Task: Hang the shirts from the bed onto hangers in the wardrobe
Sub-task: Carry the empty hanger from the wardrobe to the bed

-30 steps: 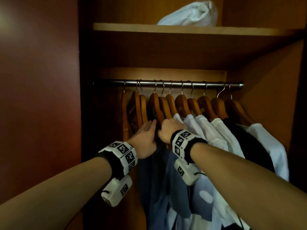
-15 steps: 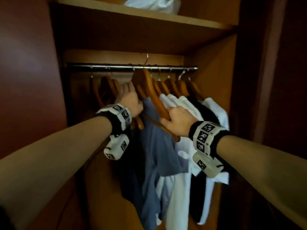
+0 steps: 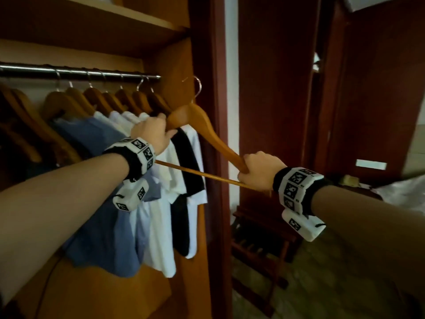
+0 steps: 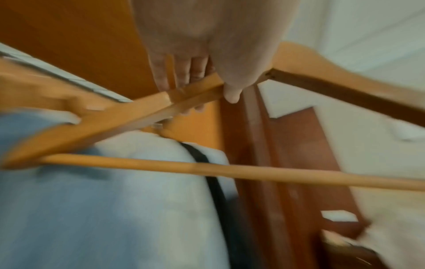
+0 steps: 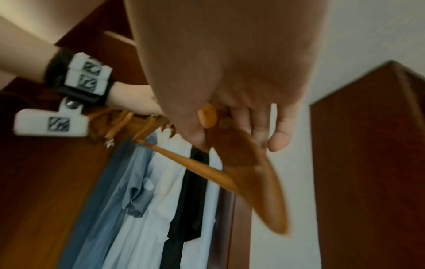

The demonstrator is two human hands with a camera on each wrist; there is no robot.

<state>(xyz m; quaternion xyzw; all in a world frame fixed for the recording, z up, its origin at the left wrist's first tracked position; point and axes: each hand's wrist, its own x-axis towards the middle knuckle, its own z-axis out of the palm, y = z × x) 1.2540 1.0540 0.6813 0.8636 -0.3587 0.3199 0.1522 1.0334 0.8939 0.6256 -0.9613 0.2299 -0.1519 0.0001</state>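
An empty wooden hanger (image 3: pixel 202 125) with a metal hook is off the rail, held in front of the wardrobe's right side. My left hand (image 3: pixel 153 132) grips its left arm near the neck; in the left wrist view the fingers (image 4: pixel 181 72) curl over the wood (image 4: pixel 128 116). My right hand (image 3: pixel 257 171) grips the hanger's right end where the crossbar meets it, and the right wrist view shows the fingers (image 5: pixel 260 127) wrapped round that tip (image 5: pixel 264 191). On the rail (image 3: pixel 80 73) hang a blue shirt (image 3: pixel 101 180), white shirts (image 3: pixel 161 203) and a black one (image 3: pixel 184 157).
Several empty wooden hangers (image 3: pixel 69 100) hang on the rail's left part. A dark red door frame (image 3: pixel 213 134) stands just right of the wardrobe. A low wooden rack (image 3: pixel 259 238) sits on the floor below my right hand. A pale bed edge (image 3: pixel 404 189) shows at far right.
The hanger has come off the rail and moved right, out of the wardrobe. Both hands moved with it, and my view has swung to the right.
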